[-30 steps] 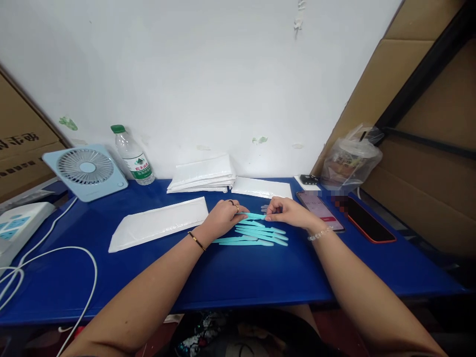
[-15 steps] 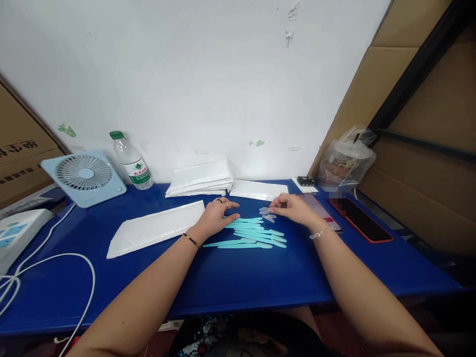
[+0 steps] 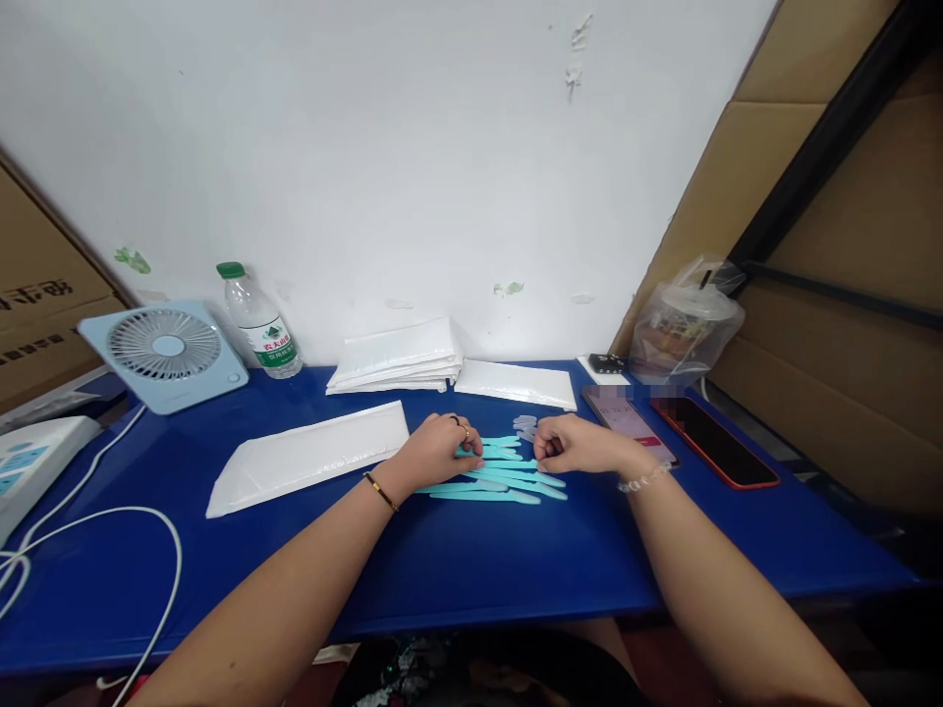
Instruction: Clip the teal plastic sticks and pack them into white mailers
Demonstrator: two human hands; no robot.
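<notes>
Grip is narrow on both sides: the left hand pinches a turquoise stick between thumb and fingers, and the right hand has thumb and forefinger closed on its other end. That stick spans the space between the hands, low over the blue table. More turquoise sticks lie loosely side by side beneath and nearer the person. Small clear pieces rest just beside the right hand's fingers. One white envelope lies beside the left hand; a phone lies near the right wrist.
</notes>
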